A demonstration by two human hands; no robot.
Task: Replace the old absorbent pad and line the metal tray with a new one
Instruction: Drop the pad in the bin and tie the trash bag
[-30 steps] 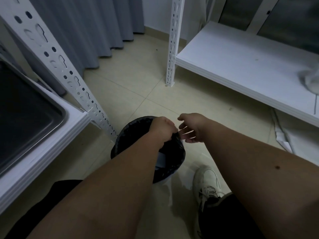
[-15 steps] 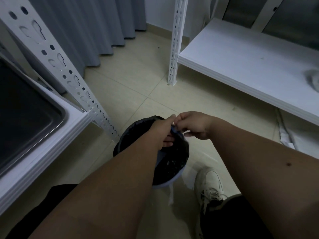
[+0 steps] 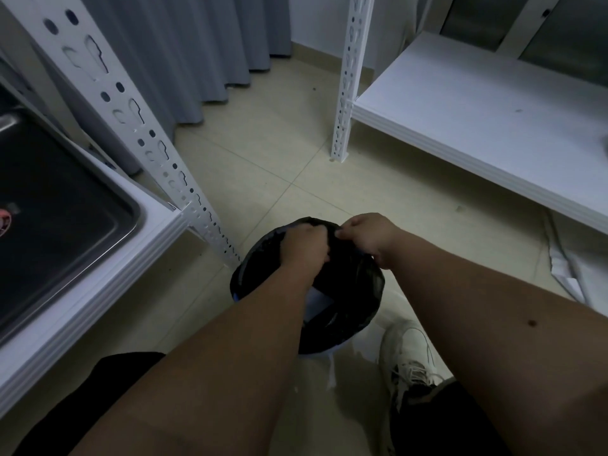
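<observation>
A round bin lined with a black bag [image 3: 355, 297] stands on the floor in front of me. My left hand [image 3: 304, 243] and my right hand [image 3: 368, 236] both pinch the bag's far rim, close together. A pale sheet, likely the old pad [image 3: 318, 301], lies inside the bin, partly hidden by my left forearm. The metal tray [image 3: 65, 205] rests bare on the white shelf at the left, its dark bottom showing.
A perforated white shelf post [image 3: 158, 149] slants down just left of the bin. Another low white shelf [image 3: 477, 126] stretches along the right with its post [image 3: 345, 103]. Grey curtains [image 3: 197, 51] hang behind. My white shoe [image 3: 408, 357] stands right of the bin. White sheets [image 3: 566, 268] lie under the right shelf.
My hands came together at the bag's far rim and both closed on it. The right hand, open one second ago, now pinches the bag. The view shifted slightly.
</observation>
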